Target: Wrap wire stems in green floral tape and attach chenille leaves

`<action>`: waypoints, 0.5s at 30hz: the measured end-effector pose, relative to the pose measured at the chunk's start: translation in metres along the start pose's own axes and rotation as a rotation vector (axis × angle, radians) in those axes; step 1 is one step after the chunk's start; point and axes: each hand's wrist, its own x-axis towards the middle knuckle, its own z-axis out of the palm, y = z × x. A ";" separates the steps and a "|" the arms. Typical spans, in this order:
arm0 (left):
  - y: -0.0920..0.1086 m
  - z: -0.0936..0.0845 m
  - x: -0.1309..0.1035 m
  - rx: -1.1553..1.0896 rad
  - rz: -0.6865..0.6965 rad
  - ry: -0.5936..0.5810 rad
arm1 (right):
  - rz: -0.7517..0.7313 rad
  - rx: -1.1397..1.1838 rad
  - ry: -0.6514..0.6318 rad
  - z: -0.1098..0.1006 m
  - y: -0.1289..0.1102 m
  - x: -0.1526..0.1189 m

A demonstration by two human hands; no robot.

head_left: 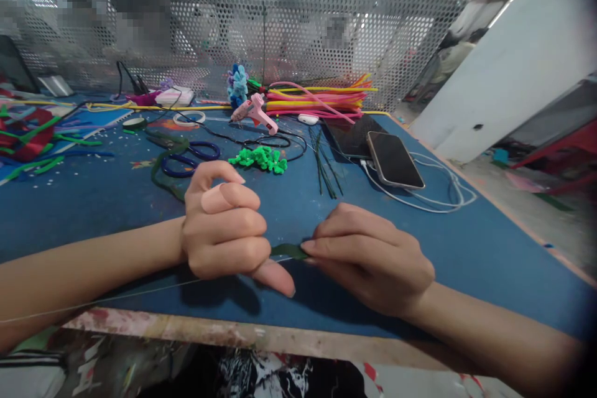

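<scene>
Between my two hands runs a short dark green strip of tape (286, 251), just above the blue tabletop. My right hand (370, 261) pinches its right end between thumb and fingertips. My left hand (226, 227) is closed, its fingers curled and its thumb pointing down to the right; the strip's left end disappears behind these fingers. A thin pale thread (153, 292) passes under my left forearm toward the hands, and its far end is hidden. Just beyond my left hand lie scissors with dark blue handles (180, 166) and a bunch of bright green fuzzy pieces (261, 160).
At the back are a pink glue gun (256, 113), pink and yellow pipe cleaners (317, 101) and blue fuzzy flowers (237, 84). Dark green stems (326, 165) lie near a phone (395, 160) and white cable (441, 206). Coloured strips (32, 137) cover the left side.
</scene>
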 end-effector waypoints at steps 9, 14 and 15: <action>0.018 0.012 0.015 -0.661 -1.062 -0.109 | 0.577 0.115 0.192 0.001 0.006 0.003; 0.013 0.011 0.019 -0.587 -1.194 -0.100 | 0.652 0.157 0.209 0.002 0.010 0.003; 0.012 0.011 0.020 -0.592 -1.209 -0.102 | 0.654 0.159 0.204 0.002 0.010 0.003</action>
